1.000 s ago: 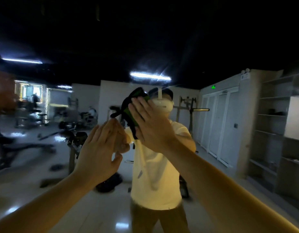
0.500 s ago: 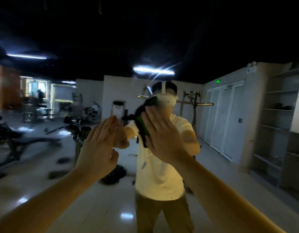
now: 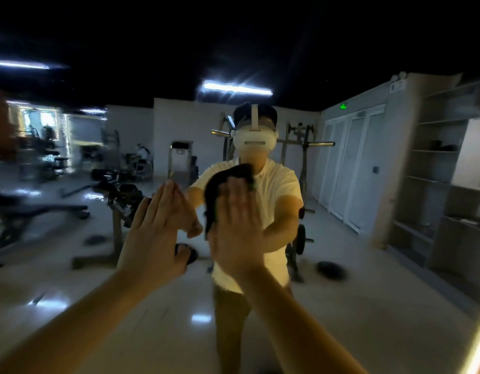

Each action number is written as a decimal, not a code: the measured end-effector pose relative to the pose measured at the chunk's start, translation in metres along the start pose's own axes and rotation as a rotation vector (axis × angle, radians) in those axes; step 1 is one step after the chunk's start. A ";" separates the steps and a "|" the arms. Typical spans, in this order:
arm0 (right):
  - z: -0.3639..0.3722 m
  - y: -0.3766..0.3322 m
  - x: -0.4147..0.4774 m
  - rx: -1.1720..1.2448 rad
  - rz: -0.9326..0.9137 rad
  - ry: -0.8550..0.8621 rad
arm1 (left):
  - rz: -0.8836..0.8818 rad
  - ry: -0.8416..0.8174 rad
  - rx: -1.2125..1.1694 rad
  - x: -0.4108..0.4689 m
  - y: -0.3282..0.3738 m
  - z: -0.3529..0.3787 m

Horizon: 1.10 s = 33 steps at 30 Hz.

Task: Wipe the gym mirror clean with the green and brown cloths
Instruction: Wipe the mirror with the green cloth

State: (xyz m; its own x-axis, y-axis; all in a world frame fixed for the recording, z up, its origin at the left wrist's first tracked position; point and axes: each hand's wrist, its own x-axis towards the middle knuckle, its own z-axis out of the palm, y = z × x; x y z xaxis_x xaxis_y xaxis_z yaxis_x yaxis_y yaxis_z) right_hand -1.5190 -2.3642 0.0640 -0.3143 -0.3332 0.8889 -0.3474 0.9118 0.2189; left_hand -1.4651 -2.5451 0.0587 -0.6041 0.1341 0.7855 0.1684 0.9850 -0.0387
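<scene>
- My right hand (image 3: 237, 230) lies flat with straight fingers and presses the green cloth (image 3: 220, 182) against the mirror (image 3: 368, 265). The cloth looks nearly black in this light, with only a green sliver at its right edge.
- A second ago that hand and cloth were up at the reflected headset (image 3: 254, 139); now they sit lower, over the reflected chest. I judge this to be a downward wiping stroke in progress.
- My left hand (image 3: 152, 233) is also flat with its fingers together, just left of the right hand, and it has hardly shifted on the glass. I cannot tell whether the brown cloth is under its palm, since none of it shows.
- So the centre strip of the mirror has had one pass — the glass to the far left, the right and below the hands looks not yet covered.
- The view has dropped a little too, so more of the reflected floor shows.
- Further out in the reflection there is a bench (image 3: 39, 211) on the left, a rack (image 3: 303, 147) behind the person and shelves (image 3: 444, 168) on the right.
</scene>
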 end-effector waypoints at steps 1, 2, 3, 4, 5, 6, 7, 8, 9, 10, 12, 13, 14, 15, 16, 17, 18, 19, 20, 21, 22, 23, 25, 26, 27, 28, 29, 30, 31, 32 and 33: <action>0.002 -0.010 -0.005 0.001 -0.111 -0.045 | 0.003 0.034 -0.023 -0.001 0.004 -0.001; 0.002 -0.011 -0.011 -0.016 -0.190 -0.085 | 0.012 0.076 -0.050 -0.004 0.009 -0.001; 0.000 -0.003 -0.015 -0.045 -0.230 -0.111 | 0.016 0.110 -0.074 -0.007 0.015 0.000; -0.002 0.011 -0.020 -0.084 -0.229 -0.120 | 0.008 0.127 -0.096 -0.011 0.021 0.002; -0.006 0.028 -0.025 -0.122 -0.190 -0.111 | -0.013 0.125 -0.118 -0.014 0.026 0.004; -0.010 0.049 -0.031 -0.153 -0.127 -0.097 | -0.042 0.113 -0.134 -0.018 0.031 0.008; -0.014 0.071 -0.039 -0.175 -0.057 -0.081 | -0.069 0.101 -0.140 -0.020 0.035 0.012; -0.018 0.095 -0.049 -0.180 0.012 -0.068 | -0.087 0.095 -0.132 -0.021 0.038 0.016; -0.024 0.119 -0.060 -0.160 0.091 -0.059 | -0.092 0.091 -0.114 -0.021 0.041 0.020; -0.031 0.140 -0.071 -0.127 0.192 -0.054 | -0.094 0.084 -0.094 -0.020 0.042 0.023; -0.041 0.170 -0.090 -0.057 0.431 -0.035 | -0.107 0.052 -0.070 -0.018 0.044 0.026; -0.042 0.175 -0.095 -0.036 0.532 -0.022 | -0.114 0.038 -0.062 -0.018 0.044 0.027; -0.039 0.171 -0.096 -0.020 0.615 -0.024 | -0.118 0.027 -0.053 -0.018 0.044 0.027; -0.035 0.160 -0.094 0.003 0.676 -0.037 | -0.122 0.020 -0.043 -0.018 0.043 0.027; -0.029 0.144 -0.090 0.029 0.701 -0.064 | -0.126 0.011 -0.037 -0.018 0.043 0.028; -0.023 0.123 -0.086 0.044 0.683 -0.097 | -0.125 0.002 -0.036 -0.019 0.042 0.028; -0.016 0.101 -0.082 0.037 0.618 -0.123 | -0.117 -0.005 -0.035 -0.020 0.040 0.028; -0.009 0.080 -0.078 0.014 0.519 -0.130 | -0.102 -0.009 -0.028 -0.021 0.039 0.028; -0.002 0.059 -0.073 -0.010 0.413 -0.128 | -0.084 -0.016 -0.017 -0.022 0.037 0.028; 0.004 0.040 -0.068 -0.012 0.323 -0.125 | -0.070 -0.025 -0.006 -0.022 0.034 0.028; 0.009 0.021 -0.062 0.011 0.248 -0.112 | -0.061 -0.037 0.002 -0.023 0.030 0.026; 0.012 0.004 -0.057 0.046 0.177 -0.098 | -0.051 -0.046 0.007 -0.023 0.027 0.024; 0.017 -0.026 -0.051 0.070 0.011 -0.114 | -0.023 -0.039 0.006 -0.025 0.022 0.019; 0.020 -0.035 -0.053 0.047 -0.086 -0.142 | -0.018 -0.018 -0.003 -0.028 0.021 0.017; 0.023 -0.040 -0.059 0.008 -0.189 -0.177 | -0.029 0.004 -0.013 -0.033 0.020 0.016; 0.026 -0.038 -0.067 -0.034 -0.288 -0.208 | -0.047 0.017 -0.024 -0.040 0.021 0.015; 0.029 -0.030 -0.077 -0.074 -0.363 -0.229 | -0.059 0.019 -0.035 -0.046 0.021 0.016; 0.028 -0.018 -0.086 -0.101 -0.391 -0.243 | -0.065 0.003 -0.046 -0.053 0.021 0.018; 0.025 -0.004 -0.091 -0.112 -0.367 -0.243 | -0.067 -0.029 -0.049 -0.058 0.022 0.021; 0.018 0.011 -0.091 -0.116 -0.300 -0.227 | -0.067 -0.068 -0.039 -0.061 0.022 0.023; 0.010 0.026 -0.085 -0.126 -0.213 -0.197 | -0.065 -0.102 -0.023 -0.063 0.023 0.026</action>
State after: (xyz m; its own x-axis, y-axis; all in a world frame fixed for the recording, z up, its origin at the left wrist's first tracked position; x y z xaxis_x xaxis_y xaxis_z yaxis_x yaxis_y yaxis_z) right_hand -1.5102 -2.3150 -0.0102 -0.4153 -0.5488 0.7255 -0.3152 0.8350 0.4511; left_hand -1.4433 -2.5283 -0.0079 -0.6899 0.0818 0.7193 0.1438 0.9893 0.0254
